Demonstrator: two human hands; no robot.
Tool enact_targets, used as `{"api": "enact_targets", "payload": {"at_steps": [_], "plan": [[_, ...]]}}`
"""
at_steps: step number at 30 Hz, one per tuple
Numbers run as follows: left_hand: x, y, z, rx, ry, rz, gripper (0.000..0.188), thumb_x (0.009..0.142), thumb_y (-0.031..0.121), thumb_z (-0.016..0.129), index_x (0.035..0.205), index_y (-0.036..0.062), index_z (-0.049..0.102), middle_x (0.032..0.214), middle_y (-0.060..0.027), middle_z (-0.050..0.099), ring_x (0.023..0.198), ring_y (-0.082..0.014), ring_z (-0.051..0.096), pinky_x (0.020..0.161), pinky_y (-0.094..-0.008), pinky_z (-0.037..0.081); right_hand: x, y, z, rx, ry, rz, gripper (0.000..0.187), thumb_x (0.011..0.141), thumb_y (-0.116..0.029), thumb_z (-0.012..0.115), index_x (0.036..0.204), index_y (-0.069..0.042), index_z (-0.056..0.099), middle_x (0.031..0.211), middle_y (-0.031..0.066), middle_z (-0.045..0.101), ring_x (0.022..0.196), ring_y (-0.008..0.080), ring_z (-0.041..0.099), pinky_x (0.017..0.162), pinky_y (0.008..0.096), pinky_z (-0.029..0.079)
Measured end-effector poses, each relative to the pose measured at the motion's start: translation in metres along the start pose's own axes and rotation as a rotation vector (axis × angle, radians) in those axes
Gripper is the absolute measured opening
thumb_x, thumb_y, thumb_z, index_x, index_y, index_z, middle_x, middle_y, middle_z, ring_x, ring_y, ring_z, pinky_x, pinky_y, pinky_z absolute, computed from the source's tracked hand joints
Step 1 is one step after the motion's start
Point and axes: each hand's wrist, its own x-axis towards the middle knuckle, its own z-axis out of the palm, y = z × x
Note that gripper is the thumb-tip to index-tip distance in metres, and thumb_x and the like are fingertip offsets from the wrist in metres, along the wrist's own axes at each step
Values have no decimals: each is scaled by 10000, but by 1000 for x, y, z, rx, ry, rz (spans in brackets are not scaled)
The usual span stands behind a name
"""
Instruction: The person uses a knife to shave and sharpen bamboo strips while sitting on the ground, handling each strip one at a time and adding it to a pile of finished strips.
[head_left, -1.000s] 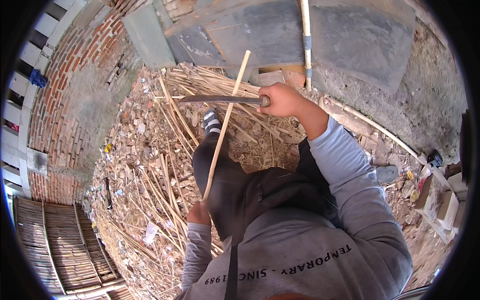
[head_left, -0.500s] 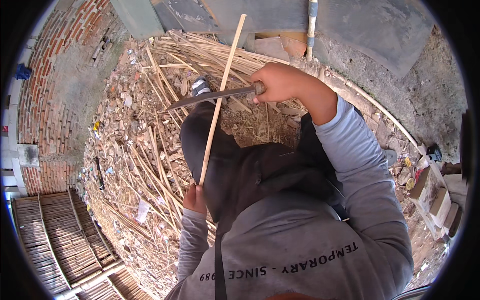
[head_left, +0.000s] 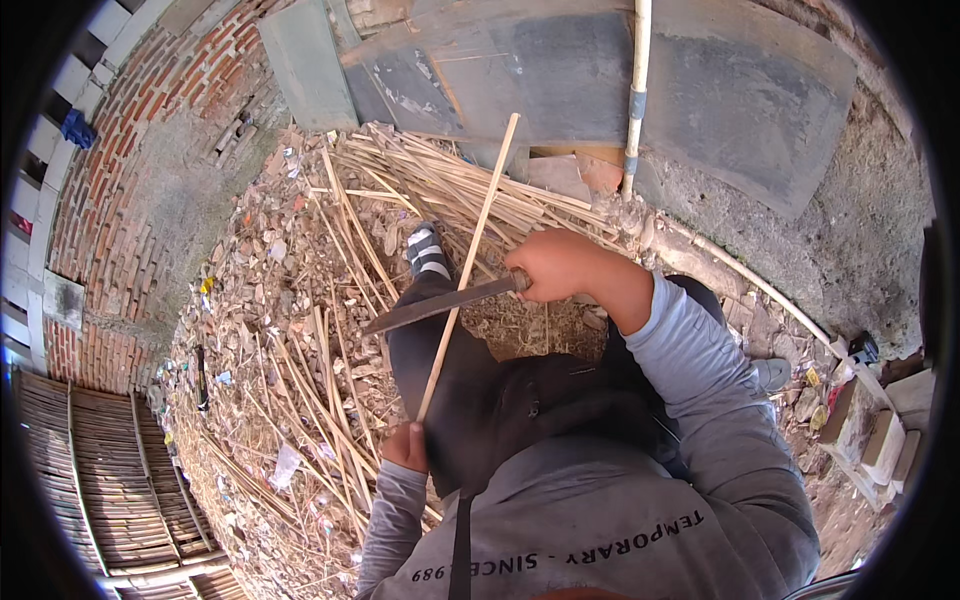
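My left hand point(head_left: 405, 447) is closed around the lower end of a long pale bamboo strip point(head_left: 478, 230), which slants up and away across my left thigh. In my right hand point(head_left: 565, 265) is the short handle of a machete point(head_left: 440, 306). Its dark, worn blade points left and crosses the strip around the middle; whether the edge bites into it I cannot tell. My left foot, in a sandal point(head_left: 427, 252), lies just beyond the blade.
A heap of bamboo strips point(head_left: 400, 160) lies beyond my feet, and more loose strips point(head_left: 330, 400) lie to the left over littered ground. Dark panels point(head_left: 560, 75) and a pipe point(head_left: 637, 100) stand at the back. A brick wall point(head_left: 110, 220) runs along the left.
The view has tilted up, so everything sits lower in it. Both hands keep their grip, and the machete stays across the strip at about the same place.
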Motion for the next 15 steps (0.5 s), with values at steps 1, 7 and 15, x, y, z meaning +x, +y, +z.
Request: {"api": "enact_targets", "payload": {"at_steps": [1,7,15], "plan": [[-5,-6,0,9,18,29,457,983,390,394,823,9,588,677,-248,577,664,-435,594,601,-467,438,-1,0,3,-1,7,-9,306,692,-345,740,892,-121,684,784,145,668,801,350,652,688,476,507],[-8,-8,-8,32,-75,93,501,972,467,413,792,17,543,656,-227,562,662,-432,584,588,-458,433,-6,6,-14,-86,43,82,299,699,-342,735,904,-129,688,792,143,671,807,352,653,689,477,510],[-3,-8,0,26,-58,9,489,975,449,384,850,25,593,730,-264,602,752,-476,594,644,-520,449,-10,2,-9,-14,-35,31,370,701,-362,743,952,-98,681,829,155,672,836,363,650,720,465,508]]}}
